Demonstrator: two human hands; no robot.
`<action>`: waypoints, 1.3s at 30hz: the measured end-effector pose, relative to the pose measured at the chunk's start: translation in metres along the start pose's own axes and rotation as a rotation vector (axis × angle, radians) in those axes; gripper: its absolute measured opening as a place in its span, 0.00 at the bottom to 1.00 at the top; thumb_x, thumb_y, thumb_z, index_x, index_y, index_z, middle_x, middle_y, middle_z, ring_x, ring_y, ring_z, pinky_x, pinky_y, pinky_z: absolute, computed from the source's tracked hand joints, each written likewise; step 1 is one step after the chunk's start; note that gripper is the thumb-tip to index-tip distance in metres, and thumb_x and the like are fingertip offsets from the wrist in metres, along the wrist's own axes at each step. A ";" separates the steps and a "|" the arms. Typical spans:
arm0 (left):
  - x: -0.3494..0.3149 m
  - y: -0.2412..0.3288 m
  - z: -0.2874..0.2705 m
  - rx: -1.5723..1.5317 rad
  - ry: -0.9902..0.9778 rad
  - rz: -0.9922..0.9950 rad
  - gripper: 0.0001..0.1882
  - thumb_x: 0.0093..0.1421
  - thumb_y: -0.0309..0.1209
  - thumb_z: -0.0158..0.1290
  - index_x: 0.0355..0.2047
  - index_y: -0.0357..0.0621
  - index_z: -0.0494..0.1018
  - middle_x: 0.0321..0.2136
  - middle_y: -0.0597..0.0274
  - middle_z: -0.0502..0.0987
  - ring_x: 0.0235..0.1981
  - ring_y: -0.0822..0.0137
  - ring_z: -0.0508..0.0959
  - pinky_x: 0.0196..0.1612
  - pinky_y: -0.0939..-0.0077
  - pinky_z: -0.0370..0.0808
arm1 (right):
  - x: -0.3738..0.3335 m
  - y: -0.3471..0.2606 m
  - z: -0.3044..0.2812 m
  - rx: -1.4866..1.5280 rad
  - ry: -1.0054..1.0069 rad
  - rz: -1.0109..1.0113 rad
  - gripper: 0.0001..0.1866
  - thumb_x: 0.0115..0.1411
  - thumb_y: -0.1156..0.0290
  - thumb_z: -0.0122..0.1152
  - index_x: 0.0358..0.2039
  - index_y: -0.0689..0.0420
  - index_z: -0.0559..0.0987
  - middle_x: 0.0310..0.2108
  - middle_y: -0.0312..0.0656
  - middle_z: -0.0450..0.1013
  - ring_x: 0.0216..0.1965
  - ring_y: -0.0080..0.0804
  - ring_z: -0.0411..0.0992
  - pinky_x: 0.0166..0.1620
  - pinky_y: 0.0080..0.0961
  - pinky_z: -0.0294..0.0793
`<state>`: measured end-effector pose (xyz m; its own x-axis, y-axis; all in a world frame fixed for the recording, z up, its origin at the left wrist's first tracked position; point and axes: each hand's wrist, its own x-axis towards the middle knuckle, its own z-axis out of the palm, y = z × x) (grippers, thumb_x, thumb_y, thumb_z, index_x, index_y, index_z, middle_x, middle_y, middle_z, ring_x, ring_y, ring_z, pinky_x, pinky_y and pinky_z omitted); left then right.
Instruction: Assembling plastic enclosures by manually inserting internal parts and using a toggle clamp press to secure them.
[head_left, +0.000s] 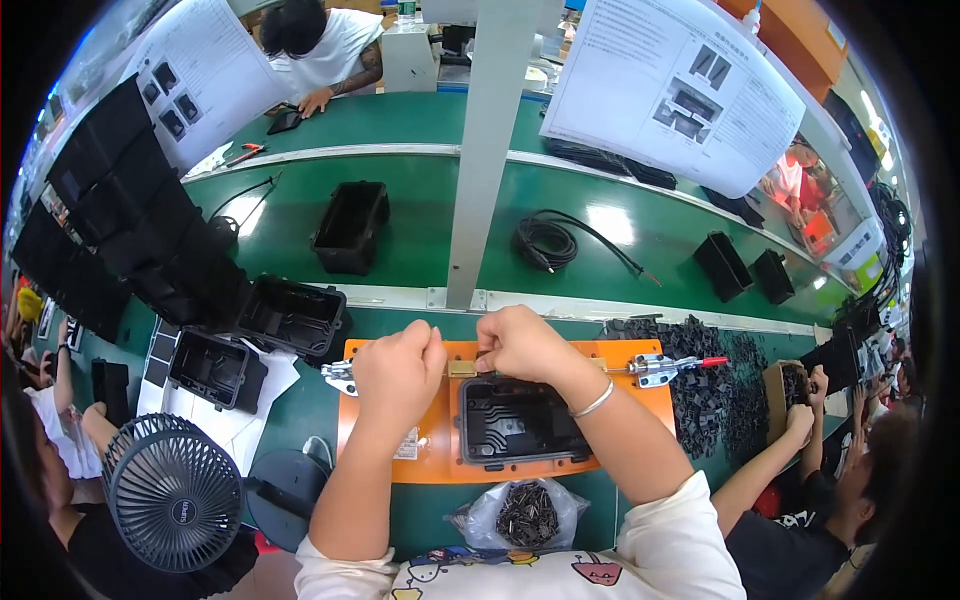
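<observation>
My left hand [402, 362] is closed in a fist above the left part of an orange fixture board [436, 425]. Whatever its fingers may hold is hidden. Beside it, my right hand [522, 345] is closed in a pinch at the board's far side, next to a small brass-coloured block [462, 369]. Too little shows between those fingers to name a thing. An open black plastic box [518, 425] lies on the board, just nearer to me than my right hand. Metal toggle clamps sit at the board's left end [339, 376] and right end [655, 371].
A bag of screws [527, 515] lies in front of the board. Small black parts [700, 400] are heaped at right. Stacked black boxes [150, 220] and a fan [172, 492] stand left. A white post [487, 150] rises ahead; a cable coil [546, 243] lies beyond. Co-workers sit on both sides.
</observation>
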<state>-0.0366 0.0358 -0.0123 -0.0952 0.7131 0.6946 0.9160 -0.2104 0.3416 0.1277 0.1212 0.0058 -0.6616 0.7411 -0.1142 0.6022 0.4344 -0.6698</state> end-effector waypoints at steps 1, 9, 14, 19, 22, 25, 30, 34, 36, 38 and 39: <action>0.002 0.001 -0.002 -0.069 -0.045 -0.045 0.14 0.54 0.30 0.54 0.15 0.43 0.63 0.11 0.57 0.68 0.13 0.55 0.71 0.18 0.63 0.65 | -0.001 0.001 0.001 -0.005 0.018 0.002 0.13 0.40 0.70 0.72 0.18 0.62 0.75 0.21 0.48 0.74 0.27 0.45 0.73 0.32 0.34 0.71; 0.008 -0.019 -0.029 -0.610 -0.003 -0.303 0.17 0.61 0.30 0.53 0.17 0.40 0.63 0.11 0.67 0.59 0.14 0.78 0.59 0.18 0.78 0.56 | -0.003 0.004 -0.002 0.039 -0.024 0.018 0.12 0.42 0.69 0.72 0.19 0.61 0.76 0.20 0.48 0.74 0.26 0.43 0.73 0.31 0.34 0.71; 0.019 -0.071 -0.069 -1.168 0.498 -0.601 0.16 0.66 0.32 0.46 0.20 0.47 0.60 0.13 0.70 0.59 0.15 0.77 0.57 0.20 0.81 0.55 | -0.003 0.004 -0.004 0.055 -0.033 0.004 0.12 0.42 0.69 0.72 0.20 0.61 0.77 0.20 0.48 0.74 0.25 0.42 0.73 0.31 0.33 0.71; -0.005 -0.124 -0.077 -1.562 0.716 -0.899 0.15 0.67 0.38 0.45 0.22 0.51 0.61 0.15 0.72 0.57 0.17 0.76 0.57 0.27 0.78 0.58 | 0.000 0.005 -0.004 0.089 -0.057 -0.025 0.10 0.45 0.74 0.71 0.22 0.63 0.76 0.16 0.42 0.72 0.17 0.27 0.70 0.23 0.25 0.67; -0.008 -0.128 -0.074 -1.597 0.717 -0.876 0.15 0.67 0.38 0.44 0.22 0.51 0.62 0.15 0.72 0.56 0.16 0.76 0.56 0.27 0.78 0.58 | 0.000 0.005 -0.002 0.075 -0.032 -0.036 0.10 0.45 0.74 0.71 0.22 0.63 0.76 0.16 0.42 0.72 0.18 0.26 0.70 0.24 0.24 0.67; 0.005 -0.108 -0.076 -1.520 0.575 -0.742 0.14 0.67 0.35 0.44 0.22 0.49 0.62 0.14 0.73 0.56 0.15 0.76 0.55 0.24 0.79 0.57 | -0.002 0.003 -0.002 0.066 -0.028 -0.017 0.10 0.45 0.75 0.70 0.22 0.63 0.76 0.16 0.42 0.72 0.18 0.26 0.69 0.24 0.24 0.67; 0.007 -0.016 -0.024 -0.472 -0.218 -0.279 0.07 0.52 0.27 0.54 0.20 0.42 0.68 0.11 0.60 0.68 0.13 0.63 0.70 0.23 0.70 0.67 | -0.003 0.007 0.002 0.079 -0.002 -0.003 0.10 0.45 0.76 0.70 0.21 0.63 0.75 0.16 0.41 0.71 0.18 0.25 0.67 0.24 0.24 0.66; 0.000 -0.004 -0.012 -0.196 -0.127 -0.112 0.11 0.52 0.28 0.55 0.17 0.41 0.66 0.12 0.58 0.70 0.14 0.57 0.72 0.20 0.66 0.67 | -0.004 0.005 0.006 0.080 0.049 -0.053 0.10 0.45 0.76 0.71 0.21 0.63 0.75 0.16 0.41 0.71 0.18 0.25 0.67 0.25 0.24 0.66; 0.001 -0.006 -0.020 -0.259 -0.154 -0.149 0.12 0.52 0.27 0.56 0.17 0.40 0.66 0.11 0.59 0.69 0.13 0.62 0.71 0.19 0.69 0.66 | -0.004 0.004 0.005 0.091 0.042 -0.043 0.10 0.45 0.76 0.71 0.21 0.63 0.75 0.16 0.41 0.71 0.18 0.25 0.67 0.25 0.24 0.66; 0.003 -0.009 -0.029 -0.542 -0.060 -0.333 0.13 0.53 0.25 0.59 0.18 0.39 0.66 0.13 0.65 0.68 0.15 0.76 0.69 0.19 0.77 0.64 | -0.006 0.004 0.002 0.100 0.036 -0.039 0.10 0.45 0.77 0.71 0.22 0.63 0.75 0.16 0.41 0.71 0.18 0.25 0.67 0.25 0.24 0.67; 0.004 -0.016 -0.035 -0.652 0.075 -0.336 0.11 0.54 0.23 0.59 0.20 0.39 0.67 0.18 0.69 0.68 0.21 0.82 0.67 0.21 0.83 0.62 | -0.008 0.005 0.002 0.118 0.032 -0.037 0.10 0.45 0.77 0.70 0.22 0.63 0.76 0.16 0.41 0.71 0.18 0.25 0.68 0.25 0.24 0.67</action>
<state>-0.0649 0.0184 0.0074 -0.3777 0.7663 0.5197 0.4174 -0.3601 0.8343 0.1353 0.1171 0.0018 -0.6664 0.7427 -0.0655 0.5199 0.3999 -0.7548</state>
